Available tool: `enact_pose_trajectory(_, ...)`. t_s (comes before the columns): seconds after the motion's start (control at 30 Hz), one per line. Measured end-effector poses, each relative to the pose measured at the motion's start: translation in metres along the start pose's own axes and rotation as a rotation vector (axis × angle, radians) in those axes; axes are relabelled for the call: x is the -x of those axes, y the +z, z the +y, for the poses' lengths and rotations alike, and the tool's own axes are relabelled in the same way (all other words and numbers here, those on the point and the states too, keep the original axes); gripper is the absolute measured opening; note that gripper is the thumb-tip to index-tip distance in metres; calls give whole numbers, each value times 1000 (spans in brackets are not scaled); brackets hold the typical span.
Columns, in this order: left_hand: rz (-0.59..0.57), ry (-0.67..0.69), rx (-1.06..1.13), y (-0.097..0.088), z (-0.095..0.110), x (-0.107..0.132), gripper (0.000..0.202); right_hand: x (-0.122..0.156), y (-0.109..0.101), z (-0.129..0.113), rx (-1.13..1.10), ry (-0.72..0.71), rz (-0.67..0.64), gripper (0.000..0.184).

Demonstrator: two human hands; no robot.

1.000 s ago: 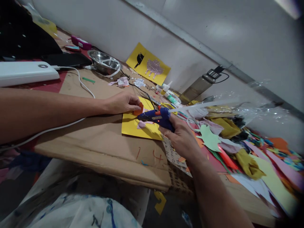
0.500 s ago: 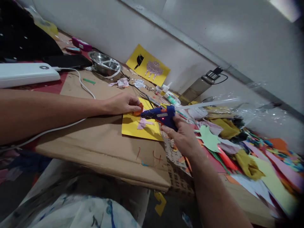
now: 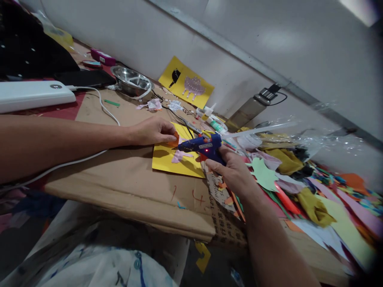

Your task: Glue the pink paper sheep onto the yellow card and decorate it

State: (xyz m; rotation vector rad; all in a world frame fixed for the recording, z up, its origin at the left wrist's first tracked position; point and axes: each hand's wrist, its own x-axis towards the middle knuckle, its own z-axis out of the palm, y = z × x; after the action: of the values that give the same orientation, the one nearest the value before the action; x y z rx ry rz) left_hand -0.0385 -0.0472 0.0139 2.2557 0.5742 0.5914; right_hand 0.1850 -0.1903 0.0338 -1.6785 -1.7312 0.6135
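Observation:
My right hand (image 3: 229, 165) grips a blue hot glue gun (image 3: 206, 145), its small red light lit and a clear glue stick (image 3: 260, 129) jutting from the back. Between the thumb and fingers of my left hand (image 3: 157, 132) is a small orange paper piece (image 3: 174, 139). The gun's nozzle points left, close to the orange piece; whether they touch I cannot tell. Beneath both lies a yellow card (image 3: 176, 169) with a pink cut-out (image 3: 181, 156) on it, partly hidden by the gun. My left fingertips cover part of the orange piece.
A cardboard sheet (image 3: 119, 171) covers the work surface. Behind stand a steel bowl (image 3: 130, 81), a decorated yellow card (image 3: 187, 81), glue bottles (image 3: 212, 119) and a grey water bottle (image 3: 251, 105). Paper and fabric scraps (image 3: 311, 207) pile up at right. A white cable (image 3: 74, 159) passes under my left arm.
The glue gun has shifted very slightly right, and the orange piece in my left hand has tilted a little. Otherwise the scene looks the same.

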Motion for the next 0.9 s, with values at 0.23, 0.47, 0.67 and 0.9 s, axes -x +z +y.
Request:
enact_pose_trajectory(0.23,-29,8,-54,-2,2,1,26,-1,2,-4,50,-22,12,36)
enact_pose_trajectory(0.47,32,-17,-45,-2,-3,-2,27,2,12,-8,98,-108,59,36)
enact_pose_trajectory(0.67,39,-22,7,0,-7,-4,28,5,21,-14,190,-113,73,36)
enact_pose_trajectory(0.9,43,-28,-25,-1,-3,-5,25,4,23,-15,285,-149,94,35)
